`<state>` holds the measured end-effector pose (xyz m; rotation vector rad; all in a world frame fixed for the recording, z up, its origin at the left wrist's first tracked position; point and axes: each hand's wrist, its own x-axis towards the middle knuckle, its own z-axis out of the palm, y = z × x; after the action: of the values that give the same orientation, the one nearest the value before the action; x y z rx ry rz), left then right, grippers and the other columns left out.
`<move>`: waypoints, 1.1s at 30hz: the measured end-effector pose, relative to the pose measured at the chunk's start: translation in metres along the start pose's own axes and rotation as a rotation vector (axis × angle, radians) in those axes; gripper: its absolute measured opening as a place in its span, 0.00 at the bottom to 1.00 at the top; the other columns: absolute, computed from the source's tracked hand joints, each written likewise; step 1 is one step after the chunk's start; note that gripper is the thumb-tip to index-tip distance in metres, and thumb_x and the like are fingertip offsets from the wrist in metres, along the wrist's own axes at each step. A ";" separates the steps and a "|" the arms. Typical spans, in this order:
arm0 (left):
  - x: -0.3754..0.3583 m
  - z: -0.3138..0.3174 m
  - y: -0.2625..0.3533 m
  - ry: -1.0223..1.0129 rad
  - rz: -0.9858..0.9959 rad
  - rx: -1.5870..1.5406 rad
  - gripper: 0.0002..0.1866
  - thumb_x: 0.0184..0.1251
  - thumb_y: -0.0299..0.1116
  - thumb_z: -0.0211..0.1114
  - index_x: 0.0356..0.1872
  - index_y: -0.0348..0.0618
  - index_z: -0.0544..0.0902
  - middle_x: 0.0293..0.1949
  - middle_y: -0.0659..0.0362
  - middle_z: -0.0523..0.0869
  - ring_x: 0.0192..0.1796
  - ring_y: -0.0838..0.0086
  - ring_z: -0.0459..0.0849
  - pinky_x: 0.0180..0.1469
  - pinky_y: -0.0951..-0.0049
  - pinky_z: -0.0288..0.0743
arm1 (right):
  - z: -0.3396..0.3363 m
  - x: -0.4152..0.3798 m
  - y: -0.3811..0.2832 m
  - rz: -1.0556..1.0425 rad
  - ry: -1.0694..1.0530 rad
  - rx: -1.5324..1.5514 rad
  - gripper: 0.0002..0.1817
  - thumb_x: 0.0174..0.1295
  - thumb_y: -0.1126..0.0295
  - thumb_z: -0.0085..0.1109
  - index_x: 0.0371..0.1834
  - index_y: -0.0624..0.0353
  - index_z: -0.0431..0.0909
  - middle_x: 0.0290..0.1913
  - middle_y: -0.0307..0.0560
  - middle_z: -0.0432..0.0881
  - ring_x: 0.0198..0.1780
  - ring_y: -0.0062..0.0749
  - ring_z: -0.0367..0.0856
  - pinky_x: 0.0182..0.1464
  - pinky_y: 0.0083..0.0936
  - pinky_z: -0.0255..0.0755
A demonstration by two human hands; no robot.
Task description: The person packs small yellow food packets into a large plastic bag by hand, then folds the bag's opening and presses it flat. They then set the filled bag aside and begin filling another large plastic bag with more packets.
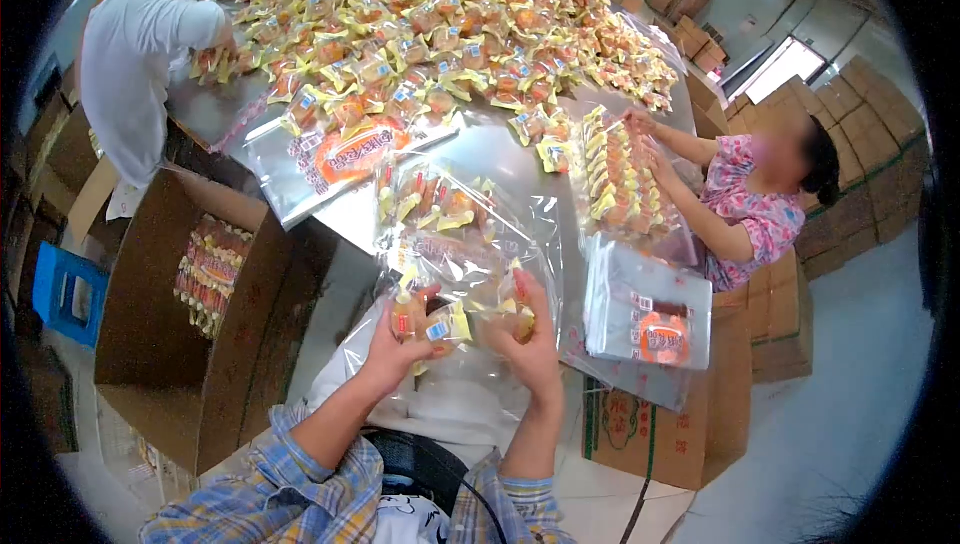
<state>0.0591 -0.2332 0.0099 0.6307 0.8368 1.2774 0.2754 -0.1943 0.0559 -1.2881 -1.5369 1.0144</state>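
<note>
My left hand grips small individually wrapped pastries with yellow wrapper ends, thumb across the front. Opposite it, my right hand is closed around more wrapped pastries. Both hands are at the near end of a large clear plastic bag lying over the table edge. Further inside that bag, a row of wrapped pastries shows through the film. Beyond it, a huge heap of the same pastries covers the metal table.
Stacks of printed bags lie left and right. An open carton holding packed pastries stands at left, another carton at lower right. One person handles a filled bag at right; another person stands at upper left.
</note>
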 end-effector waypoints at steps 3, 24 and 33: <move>-0.009 0.010 0.022 -0.109 0.026 -0.081 0.43 0.56 0.16 0.70 0.75 0.35 0.64 0.71 0.53 0.76 0.66 0.70 0.82 0.61 0.66 0.83 | 0.022 0.006 -0.014 0.143 0.161 0.090 0.43 0.58 0.68 0.79 0.78 0.58 0.68 0.80 0.59 0.66 0.81 0.48 0.63 0.79 0.42 0.59; -0.013 0.046 -0.039 -0.042 -0.067 0.168 0.55 0.51 0.20 0.76 0.82 0.36 0.54 0.70 0.50 0.75 0.72 0.64 0.77 0.72 0.64 0.73 | 0.028 0.037 -0.014 -0.060 0.212 0.600 0.46 0.56 0.79 0.75 0.81 0.64 0.64 0.81 0.53 0.66 0.77 0.37 0.69 0.75 0.35 0.68; 0.016 0.038 -0.013 -0.001 0.128 0.713 0.54 0.55 0.23 0.73 0.84 0.39 0.52 0.69 0.43 0.76 0.71 0.54 0.78 0.70 0.58 0.75 | 0.020 0.033 -0.018 -0.113 0.211 0.468 0.38 0.56 0.80 0.73 0.74 0.63 0.73 0.73 0.49 0.75 0.71 0.34 0.75 0.71 0.31 0.71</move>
<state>0.0994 -0.2182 0.0179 1.2635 1.2780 1.0738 0.2484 -0.1651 0.0708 -0.9341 -1.1140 1.0504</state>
